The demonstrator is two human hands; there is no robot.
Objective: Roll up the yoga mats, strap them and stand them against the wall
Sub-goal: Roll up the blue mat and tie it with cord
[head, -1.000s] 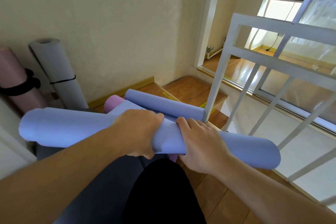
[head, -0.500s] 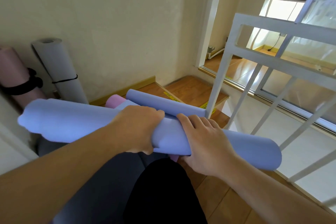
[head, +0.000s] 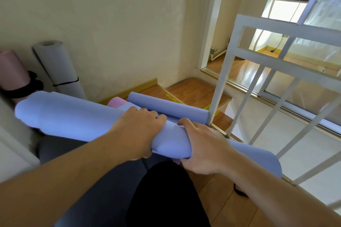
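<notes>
**matnoob:** so which step is this? rolling or strapping?

**floorguy:** Looks like the tail end of rolling to me. Both hands are clamped on the lavender mat roll (head: 73, 118), lying crosswise at dead centre of the view. The left hand (head: 136, 134) has its fingers curled over the top of the roll, thumb tucked under; the right hand (head: 203, 149) sits just beside it at 3 o'clock, fingers wrapped over the top too. No strap on this roll that I can see, so I'd guess strapping comes next.

**matnoob:** what does that need?

**floorguy:** One hand has to keep squeezing so it doesn't spring loose while the other fetches a band. There's a dark loop on the floor (head: 239, 191) at 5 o'clock, might be a strap, can't tell for sure. Then stand it at 10 o'clock, where a white roll (head: 59, 68) and a pink roll (head: 11, 70) already lean on the wall (head: 120, 33), each with a black band.

**matnoob:** and the room?

**floorguy:** Wooden floor (head: 193, 90), cream wall, white railing (head: 267, 64) at 2 o'clock. Another lavender roll (head: 166, 107) and a pink end (head: 116, 102) lie just behind the hands, with a grey mat (head: 60, 149) underneath.
</notes>
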